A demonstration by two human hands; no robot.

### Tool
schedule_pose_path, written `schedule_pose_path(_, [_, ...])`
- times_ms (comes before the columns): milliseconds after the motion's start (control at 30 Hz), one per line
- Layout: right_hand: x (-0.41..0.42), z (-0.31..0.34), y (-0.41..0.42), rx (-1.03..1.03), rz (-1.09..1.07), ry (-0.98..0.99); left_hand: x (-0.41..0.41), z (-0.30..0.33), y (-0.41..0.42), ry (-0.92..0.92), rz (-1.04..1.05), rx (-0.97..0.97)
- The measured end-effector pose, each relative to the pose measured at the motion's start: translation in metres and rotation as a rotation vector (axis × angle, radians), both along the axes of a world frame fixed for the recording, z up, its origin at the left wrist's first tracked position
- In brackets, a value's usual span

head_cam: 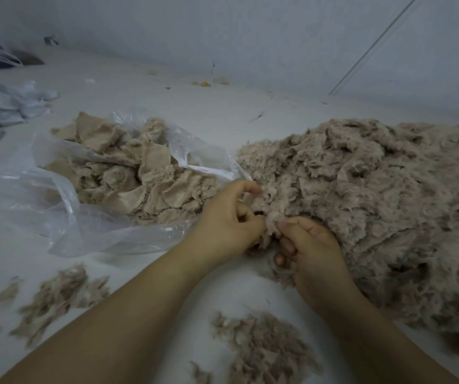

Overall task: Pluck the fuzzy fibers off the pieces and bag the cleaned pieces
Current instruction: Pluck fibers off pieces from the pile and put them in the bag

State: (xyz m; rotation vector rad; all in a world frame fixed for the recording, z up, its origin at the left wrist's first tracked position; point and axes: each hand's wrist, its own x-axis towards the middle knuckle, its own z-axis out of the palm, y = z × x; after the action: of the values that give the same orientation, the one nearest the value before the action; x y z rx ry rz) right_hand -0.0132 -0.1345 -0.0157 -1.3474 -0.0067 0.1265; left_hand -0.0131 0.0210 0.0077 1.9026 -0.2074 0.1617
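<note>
Beside one bag (56, 200), two hands (228, 220) pinch one fuzzy piece (274, 217).

Your left hand (229, 217) and right hand (310, 246) meet fingertip to fingertip, fingers curled and pinching, forearms converging.

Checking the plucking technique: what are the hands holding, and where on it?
Both hands pinch one fuzzy piece at the near edge of the big pile: left hand on its left side, right hand on its lower right.
</note>
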Motion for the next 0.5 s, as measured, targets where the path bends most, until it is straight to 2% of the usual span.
schedule_pose_path(100, [0.0, -0.001, 0.0, 0.038, 0.02, -0.022, 0.004, -0.003, 0.001, -0.081, 0.094, 0.345])
schedule_pose_path(167, [-0.001, -0.001, 0.0, -0.003, 0.031, -0.047, 0.002, -0.002, -0.001, -0.135, 0.097, 0.459])
schedule_pose_path(300, [0.0, -0.002, -0.002, -0.045, 0.046, -0.059, 0.001, -0.004, -0.005, -0.241, 0.136, 0.54])
schedule_pose_path(500, [-0.003, 0.0, -0.002, -0.021, 0.137, -0.129, -0.002, -0.009, -0.011, -0.254, -0.002, 0.521])
